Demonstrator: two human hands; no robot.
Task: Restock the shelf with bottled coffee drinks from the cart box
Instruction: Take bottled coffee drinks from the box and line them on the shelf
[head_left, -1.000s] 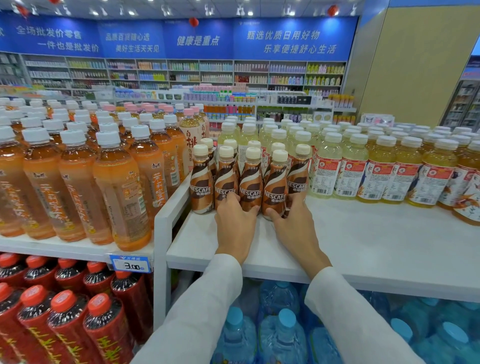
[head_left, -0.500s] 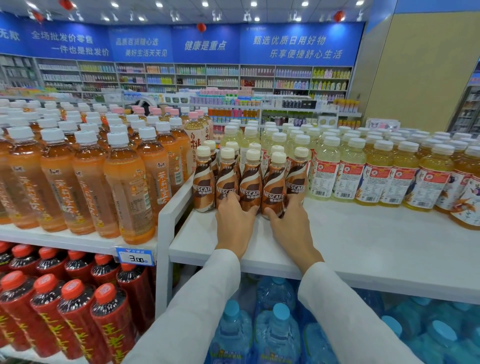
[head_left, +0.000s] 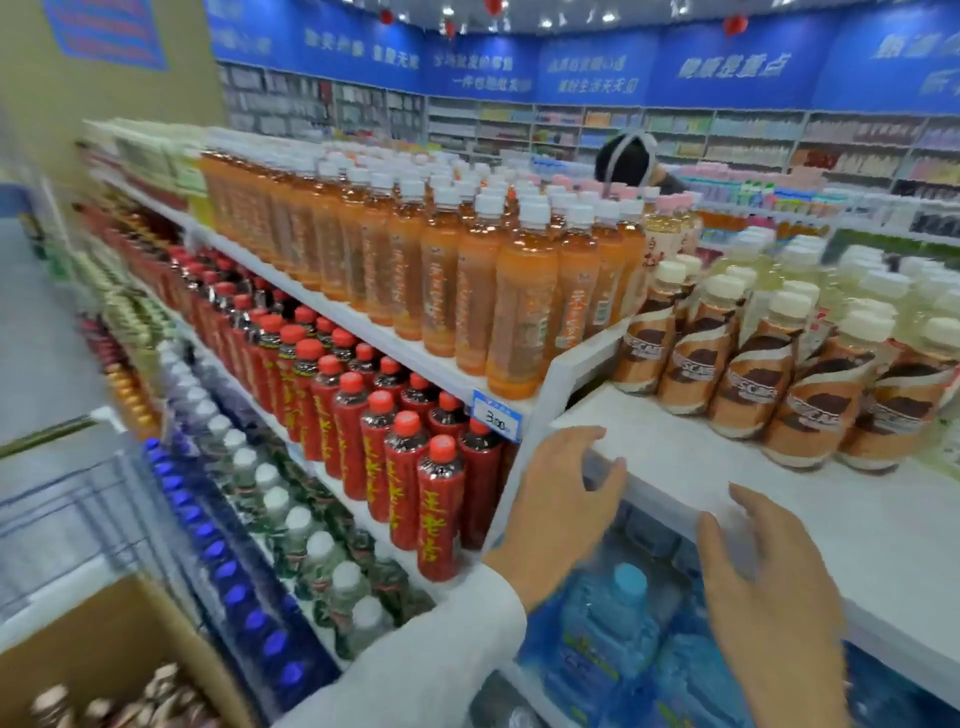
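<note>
Head view shows both hands empty. The left hand (head_left: 561, 514) hovers with fingers spread and loosely bent at the front edge of the white shelf (head_left: 701, 467), and the right hand (head_left: 769, 597) is splayed the same way beside it. The coffee bottles (head_left: 753, 379) stand in a row further back on the shelf, apart from both hands. The cart box (head_left: 104, 639), low left, holds more (too blurred to count). The next reach is probably to the box: grip each bottle by its body, keep it upright, and set it in front of the row with the label facing out.

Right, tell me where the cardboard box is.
Head view, bottom left corner: the cardboard box sits below-left of the left hand, beside the blue-capped bottles.
</note>
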